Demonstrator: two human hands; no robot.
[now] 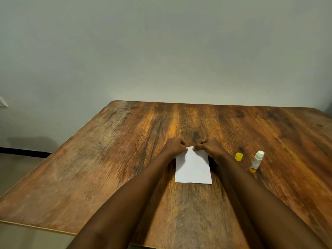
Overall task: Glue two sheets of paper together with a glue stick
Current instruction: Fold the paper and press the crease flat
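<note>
White paper (193, 168) lies on the wooden table (111, 159) in front of me; a thin second edge shows along its near side, so two sheets seem stacked. My left hand (174, 146) pinches the far left corner of the paper. My right hand (209, 147) pinches the far edge just right of the middle, with its fingers curled onto the sheet. The glue stick (256, 161) lies uncapped on the table to the right of the paper, white tip pointing away. Its yellow cap (239, 156) stands apart, between the paper and the stick.
The table's far edge meets a plain pale wall (161, 51). The left edge of the table runs diagonally, with floor (16, 169) beyond it. A wall socket (3, 102) is at far left.
</note>
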